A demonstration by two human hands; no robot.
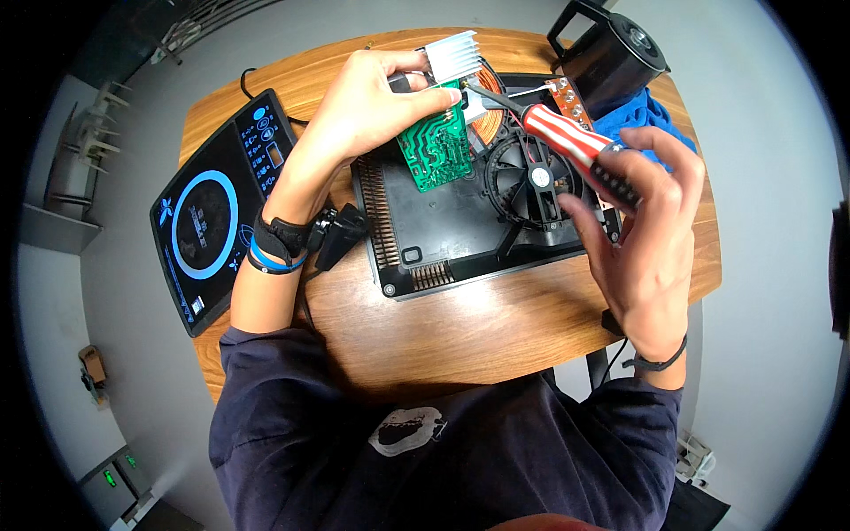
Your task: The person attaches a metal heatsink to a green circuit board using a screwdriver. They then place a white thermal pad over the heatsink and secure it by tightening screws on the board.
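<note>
left grip (pixel 367 102) had a green circuit board (pixel 434 152) pinched over the black casing (pixel 434 232), right grip (pixel 653 217) loosely held a striped screwdriver (pixel 567 134), tip kinda hard to make out, copper coil (pixel 488 131) was partly hidden

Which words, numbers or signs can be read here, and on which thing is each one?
No wording is clear enough to quote.
Black panel: blue icons and lettering, too small.
White sticker on it: print too small.
Round label on the fan: print too small.
Green board: marks too blurred.
</note>
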